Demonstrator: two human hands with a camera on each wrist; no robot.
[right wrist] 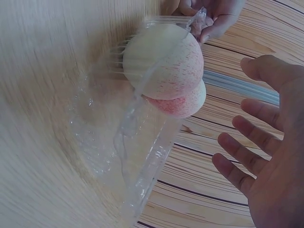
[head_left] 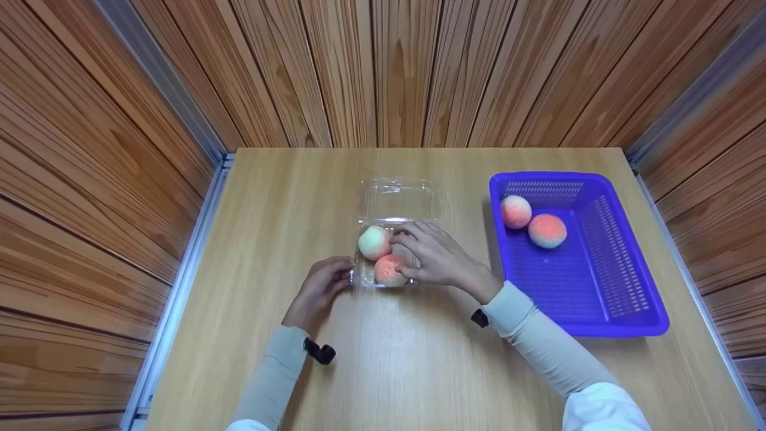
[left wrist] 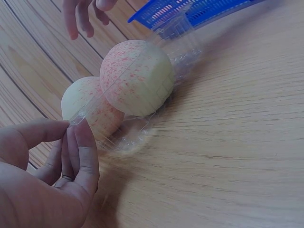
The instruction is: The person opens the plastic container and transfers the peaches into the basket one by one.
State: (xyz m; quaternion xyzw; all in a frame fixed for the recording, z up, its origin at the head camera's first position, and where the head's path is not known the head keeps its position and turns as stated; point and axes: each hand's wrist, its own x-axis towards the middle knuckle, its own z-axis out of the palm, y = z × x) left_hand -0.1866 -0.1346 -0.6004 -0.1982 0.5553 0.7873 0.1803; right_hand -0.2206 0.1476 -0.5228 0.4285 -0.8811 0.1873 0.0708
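- We see the left hand [head_left: 326,281] pinching the left edge of the clear container [head_left: 364,280] between thumb and fingers, near its front corner.
- The right hand [head_left: 435,256] is spread, fingers apart and gently bent, above the container's right part; both wrist views show a gap between it and the peaches, so we take it as holding nothing.
- The clear container sits near the middle of the table [head_left: 269,209], left of the purple basket [head_left: 598,330]. Its lid [head_left: 398,200] is folded back toward the wooden back wall [head_left: 407,72], so base and lid together make a long axis running away from the person.
- In the left part of the base we find the far peach [head_left: 372,242] and the near peach [head_left: 389,272], touching. From above, the far one shows mostly its pale side, with pink to the right; the near one turns pink upward.
- Two more peaches [head_left: 547,231] lie in the basket's far left area.
- The right hand covers part of the base from above, and we can hardly trace the transparent rims. In the right wrist view that hand is cut off at the edge; in the left wrist view only its fingers show.
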